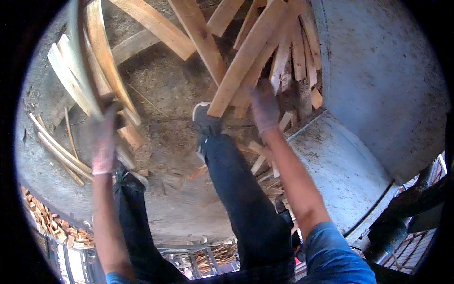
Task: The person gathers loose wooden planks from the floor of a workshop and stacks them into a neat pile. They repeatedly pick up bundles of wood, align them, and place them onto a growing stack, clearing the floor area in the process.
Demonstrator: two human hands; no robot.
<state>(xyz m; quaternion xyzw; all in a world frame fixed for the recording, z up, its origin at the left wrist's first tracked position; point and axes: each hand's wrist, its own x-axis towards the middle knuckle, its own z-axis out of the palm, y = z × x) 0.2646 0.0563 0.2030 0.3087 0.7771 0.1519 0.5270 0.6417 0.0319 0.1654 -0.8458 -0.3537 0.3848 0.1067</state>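
Observation:
My left hand (105,139), in a pale glove with dark fingertips, is blurred by motion. Its fingers close round a long wooden board (82,57), which is smeared too and slants up toward the top left. Paler slats (68,75) and a curved orange-brown board (100,42) lie close by. My right hand (266,106), gloved and blurred as well, is beside the lower part of a wide plank (246,59). Whether its fingers touch or grip any wood cannot be made out. Both arms reach forward over my legs.
Several boards (198,35) lie crossed on the dirty floor (156,94) ahead. A blue-grey metal panel (383,80) and a lower metal plate (338,156) stand on the right. My shoe (206,118) is against the wide plank's end. Cut wood pieces (56,225) are heaped at lower left.

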